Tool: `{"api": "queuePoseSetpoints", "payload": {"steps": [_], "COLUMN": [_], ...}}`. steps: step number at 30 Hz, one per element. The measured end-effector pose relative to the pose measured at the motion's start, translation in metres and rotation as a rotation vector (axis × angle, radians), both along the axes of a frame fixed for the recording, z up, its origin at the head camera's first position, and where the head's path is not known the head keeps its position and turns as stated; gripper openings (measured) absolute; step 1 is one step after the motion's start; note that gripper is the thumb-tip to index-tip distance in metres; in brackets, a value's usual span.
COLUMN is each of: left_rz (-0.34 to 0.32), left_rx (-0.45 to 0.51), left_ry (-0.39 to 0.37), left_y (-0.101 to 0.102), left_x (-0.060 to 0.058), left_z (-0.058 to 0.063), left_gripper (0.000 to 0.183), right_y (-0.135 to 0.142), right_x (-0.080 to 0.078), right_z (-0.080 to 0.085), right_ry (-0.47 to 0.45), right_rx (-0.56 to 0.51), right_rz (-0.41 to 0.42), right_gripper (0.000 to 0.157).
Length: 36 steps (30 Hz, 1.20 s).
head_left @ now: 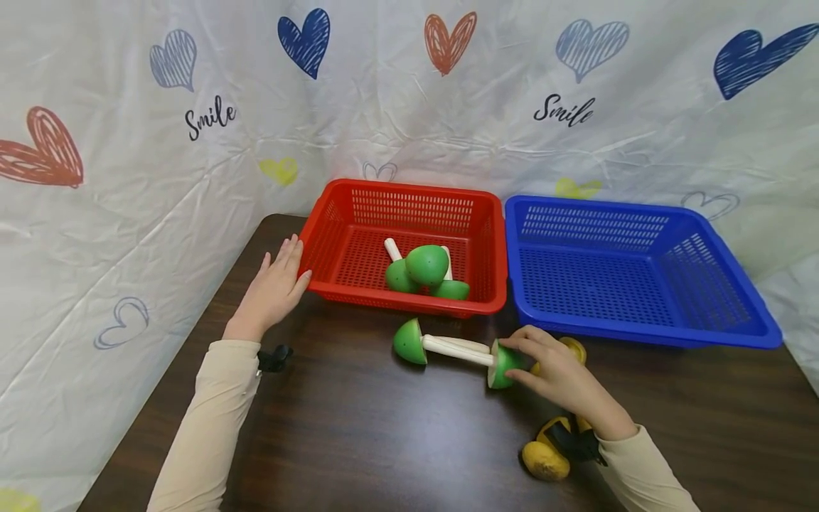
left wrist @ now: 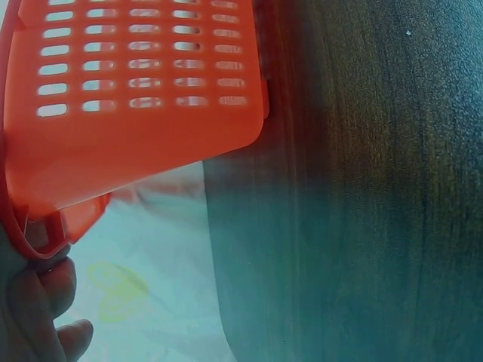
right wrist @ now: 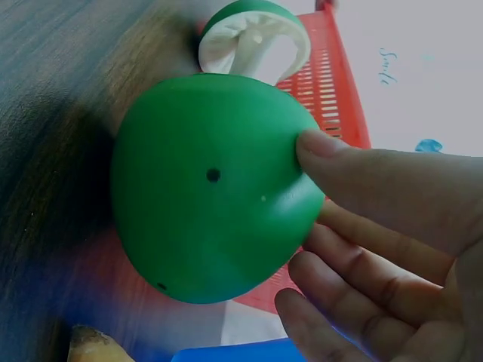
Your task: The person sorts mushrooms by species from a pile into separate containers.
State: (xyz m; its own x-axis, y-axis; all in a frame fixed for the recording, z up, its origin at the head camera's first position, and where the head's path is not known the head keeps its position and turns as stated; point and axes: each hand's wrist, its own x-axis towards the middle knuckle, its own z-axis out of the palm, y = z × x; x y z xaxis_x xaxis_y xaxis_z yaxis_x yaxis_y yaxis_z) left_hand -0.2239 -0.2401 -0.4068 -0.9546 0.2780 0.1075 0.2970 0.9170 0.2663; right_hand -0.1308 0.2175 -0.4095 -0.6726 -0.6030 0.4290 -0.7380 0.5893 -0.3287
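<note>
My right hand (head_left: pixel 559 366) holds a green-capped toy mushroom (head_left: pixel 502 366) by its cap, over the dark table. In the right wrist view the thumb (right wrist: pixel 324 145) presses the cap's edge, while the other fingers are partly behind it. Another green-capped mushroom (head_left: pixel 409 343) lies to the left, its pale stem alongside the first one's. My left hand (head_left: pixel 271 288) rests on the left rim of the red basket (head_left: pixel 409 306), fingers extended in the head view. Several green-capped mushrooms (head_left: pixel 427 265) lie inside that basket.
A blue basket (head_left: pixel 640 328) stands right of the red one. Yellow rounded pieces (head_left: pixel 545 461) lie near my right wrist, some partly hidden by the hand and its black strap. Behind the table (head_left: pixel 358 434) hangs a white cloth (head_left: pixel 397 92) with printed hearts.
</note>
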Motion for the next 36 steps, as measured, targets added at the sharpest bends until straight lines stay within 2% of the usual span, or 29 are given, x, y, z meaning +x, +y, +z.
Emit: {"api": "queuePoseSetpoints", "payload": {"steps": [13, 20, 29, 36], "left_rz": [-0.006, -0.008, -0.011, -0.008], "left_rx": [-0.004, -0.008, 0.003, 0.000], "left_ry": [0.000, 0.014, 0.014, 0.015], "left_y": [-0.0010, 0.0000, 0.0004, -0.0002], "left_x": [0.0028, 0.0019, 0.0024, 0.0029], "left_z": [0.0009, 0.0008, 0.0026, 0.0019], "left_gripper": [0.064, 0.064, 0.063, 0.064], "right_y": [0.0011, -0.0005, 0.0006, -0.0003], "right_x": [-0.0024, -0.0009, -0.0008, -0.0003], "right_z": [0.0006, 0.0021, -0.0007, -0.0022], "right_ry": [-0.044, -0.138, -0.201, -0.219], "right_rx": [0.002, 0.020, 0.050, 0.035], "right_rz": [0.091, 0.085, 0.062, 0.083], "right_gripper": [0.036, 0.043, 0.050, 0.046]}}
